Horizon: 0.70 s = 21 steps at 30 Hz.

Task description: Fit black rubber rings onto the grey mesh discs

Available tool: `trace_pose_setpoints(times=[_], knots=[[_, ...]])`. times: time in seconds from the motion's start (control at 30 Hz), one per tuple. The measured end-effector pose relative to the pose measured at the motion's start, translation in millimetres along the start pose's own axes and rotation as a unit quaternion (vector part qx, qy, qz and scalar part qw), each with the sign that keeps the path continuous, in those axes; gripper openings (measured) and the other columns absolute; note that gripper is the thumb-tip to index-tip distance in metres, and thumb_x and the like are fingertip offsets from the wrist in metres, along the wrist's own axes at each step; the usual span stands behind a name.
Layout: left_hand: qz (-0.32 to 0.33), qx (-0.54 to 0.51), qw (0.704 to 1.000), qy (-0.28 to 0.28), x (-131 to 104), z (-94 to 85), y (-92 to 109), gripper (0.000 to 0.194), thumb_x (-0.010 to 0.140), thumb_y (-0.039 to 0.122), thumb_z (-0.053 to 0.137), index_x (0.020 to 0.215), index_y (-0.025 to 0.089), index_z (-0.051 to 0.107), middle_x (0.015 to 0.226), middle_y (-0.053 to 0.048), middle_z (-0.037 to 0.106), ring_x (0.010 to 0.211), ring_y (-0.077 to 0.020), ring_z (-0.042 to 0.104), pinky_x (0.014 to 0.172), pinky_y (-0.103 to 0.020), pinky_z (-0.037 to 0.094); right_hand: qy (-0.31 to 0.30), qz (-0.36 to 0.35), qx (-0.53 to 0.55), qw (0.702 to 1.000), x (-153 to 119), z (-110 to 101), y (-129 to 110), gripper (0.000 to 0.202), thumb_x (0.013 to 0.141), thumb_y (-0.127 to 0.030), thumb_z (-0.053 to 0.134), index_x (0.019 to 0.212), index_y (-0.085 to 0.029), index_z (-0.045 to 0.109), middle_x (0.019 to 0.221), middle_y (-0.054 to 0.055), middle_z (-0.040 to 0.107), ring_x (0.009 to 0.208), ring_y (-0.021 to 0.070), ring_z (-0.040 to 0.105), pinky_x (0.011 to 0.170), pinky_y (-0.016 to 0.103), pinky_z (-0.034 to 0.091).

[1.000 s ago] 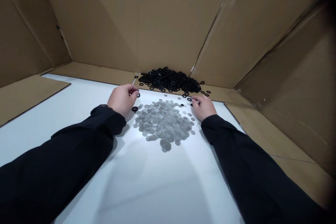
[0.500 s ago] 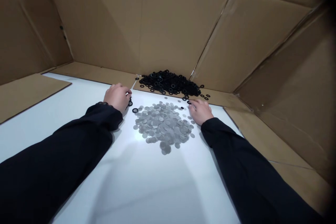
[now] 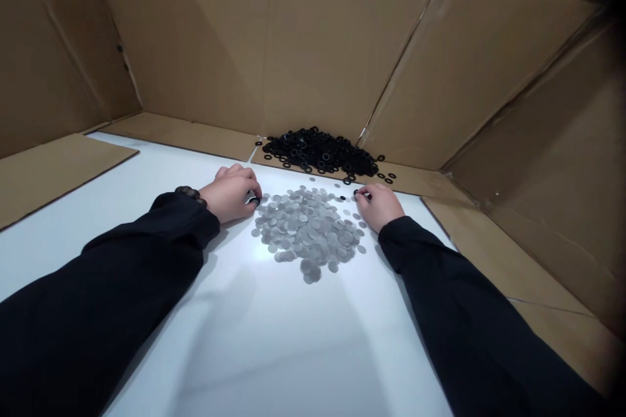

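My left hand [image 3: 233, 195] is at the left edge of a heap of flat grey discs [image 3: 313, 225], its thumb and fingers closed on a black ring [image 3: 254, 201]. Across the heap, my right hand [image 3: 381, 205] pinches another small black ring [image 3: 357, 193] between thumb and fingertips, partly covered by them. A small black piece [image 3: 343, 198] lies among the discs near the right fingertips. Behind the discs, a pile of black rings [image 3: 320, 150] rests on a cardboard strip against the back wall.
Tall cardboard walls [image 3: 195, 32] enclose the white table [image 3: 274, 345] at the back and sides. Flat cardboard pieces [image 3: 59, 163] lie along its left and right. A few loose rings [image 3: 386, 177] sit right of the dark pile.
My left hand has moved right and slightly nearer, closing on the ring beside the discs. My right hand stays by its ring, now pinching it. The view has shifted slightly.
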<state>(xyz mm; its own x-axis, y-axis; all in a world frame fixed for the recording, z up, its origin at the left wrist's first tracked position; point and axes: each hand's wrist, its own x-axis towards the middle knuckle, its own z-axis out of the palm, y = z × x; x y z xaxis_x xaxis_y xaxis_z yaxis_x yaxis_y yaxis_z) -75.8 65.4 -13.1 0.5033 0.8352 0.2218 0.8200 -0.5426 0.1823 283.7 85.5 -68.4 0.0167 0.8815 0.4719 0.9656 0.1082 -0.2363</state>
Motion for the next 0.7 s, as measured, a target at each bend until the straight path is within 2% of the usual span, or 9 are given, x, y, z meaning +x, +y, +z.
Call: trace_pose_setpoints(times=[0.1, 0.2, 0.33, 0.43, 0.5, 0.57, 0.63, 0.7], knots=[[-0.006, -0.001, 1.000, 0.008, 1.2, -2.9, 0.0, 0.021, 0.073, 0.031, 0.055, 0.082, 0.023, 0.072, 0.097, -0.008, 0.065, 0.103, -0.0290, 0.050, 0.096, -0.045, 0.031, 0.021, -0.002, 0.012, 1.000, -0.4, -3.6, -4.3, 0.021, 0.083, -0.028, 0.049, 0.085, -0.016, 0.067, 0.088, 0.012, 0.067, 0.081, 0.0248, 0.059, 0.081, 0.038, 0.045], [-0.021, 0.009, 0.999, 0.048, 1.6, -5.6, -1.3, 0.020, 0.072, 0.029, 0.056, 0.080, 0.021, 0.072, 0.095, -0.010, 0.064, 0.104, -0.0313, 0.049, 0.096, -0.047, 0.031, 0.062, -0.029, 0.052, 0.996, -3.9, -9.9, -16.4, 0.020, 0.085, -0.030, 0.049, 0.083, -0.017, 0.064, 0.084, 0.010, 0.066, 0.080, 0.0238, 0.059, 0.079, 0.037, 0.045], [-0.085, 0.053, 0.992, 0.072, 1.2, -5.6, -6.5, 0.024, 0.070, 0.022, 0.056, 0.086, 0.018, 0.073, 0.099, -0.014, 0.063, 0.107, -0.0355, 0.046, 0.094, -0.052, 0.032, 0.085, -0.074, 0.136, 0.984, -16.8, -21.0, -46.7, 0.019, 0.087, -0.032, 0.053, 0.095, -0.018, 0.061, 0.087, 0.008, 0.068, 0.079, 0.0216, 0.062, 0.077, 0.035, 0.047], [-0.080, 0.043, 0.991, 0.096, 0.8, -6.0, -3.0, 0.031, 0.074, 0.022, 0.053, 0.099, 0.016, 0.071, 0.109, -0.015, 0.061, 0.112, -0.0348, 0.046, 0.097, -0.052, 0.032, 0.074, -0.106, 0.183, 0.975, -29.9, -28.9, -74.9, 0.021, 0.088, -0.031, 0.054, 0.103, -0.019, 0.059, 0.095, 0.007, 0.070, 0.081, 0.0200, 0.063, 0.075, 0.033, 0.047], [-0.051, 0.013, 0.991, 0.125, 0.4, -6.5, 6.7, 0.032, 0.078, 0.023, 0.051, 0.104, 0.017, 0.069, 0.113, -0.013, 0.061, 0.114, -0.0329, 0.047, 0.100, -0.051, 0.032, 0.056, -0.130, 0.198, 0.970, -37.0, -31.9, -90.5, 0.019, 0.089, -0.030, 0.052, 0.105, -0.020, 0.059, 0.095, 0.006, 0.070, 0.081, 0.0195, 0.063, 0.074, 0.033, 0.048], [-0.025, -0.033, 0.990, 0.131, -0.2, -5.7, 21.3, 0.027, 0.082, 0.026, 0.049, 0.098, 0.017, 0.069, 0.108, -0.011, 0.064, 0.110, -0.0299, 0.050, 0.100, -0.048, 0.034, 0.030, -0.155, 0.204, 0.966, -41.1, -32.2, -100.1, 0.019, 0.090, -0.029, 0.051, 0.104, -0.021, 0.060, 0.096, 0.006, 0.070, 0.082, 0.0197, 0.063, 0.072, 0.033, 0.048], [-0.016, -0.114, 0.984, 0.137, -1.0, -2.7, 38.1, 0.026, 0.084, 0.025, 0.046, 0.097, 0.017, 0.068, 0.103, -0.009, 0.066, 0.101, -0.0245, 0.056, 0.094, -0.039, 0.041, 0.013, -0.163, 0.213, 0.963, -42.3, -31.0, -103.3, 0.019, 0.090, -0.029, 0.052, 0.105, -0.021, 0.061, 0.097, 0.006, 0.070, 0.081, 0.0194, 0.063, 0.071, 0.032, 0.048], [-0.034, -0.200, 0.971, 0.129, -2.2, 1.7, 53.9, 0.024, 0.084, 0.023, 0.047, 0.094, 0.016, 0.068, 0.096, -0.007, 0.067, 0.086, -0.0195, 0.058, 0.082, -0.033, 0.045, 0.010, -0.147, 0.229, 0.962, -42.1, -30.2, -103.0, 0.019, 0.089, -0.029, 0.054, 0.104, -0.020, 0.061, 0.097, 0.006, 0.070, 0.077, 0.0184, 0.062, 0.069, 0.032, 0.048]])
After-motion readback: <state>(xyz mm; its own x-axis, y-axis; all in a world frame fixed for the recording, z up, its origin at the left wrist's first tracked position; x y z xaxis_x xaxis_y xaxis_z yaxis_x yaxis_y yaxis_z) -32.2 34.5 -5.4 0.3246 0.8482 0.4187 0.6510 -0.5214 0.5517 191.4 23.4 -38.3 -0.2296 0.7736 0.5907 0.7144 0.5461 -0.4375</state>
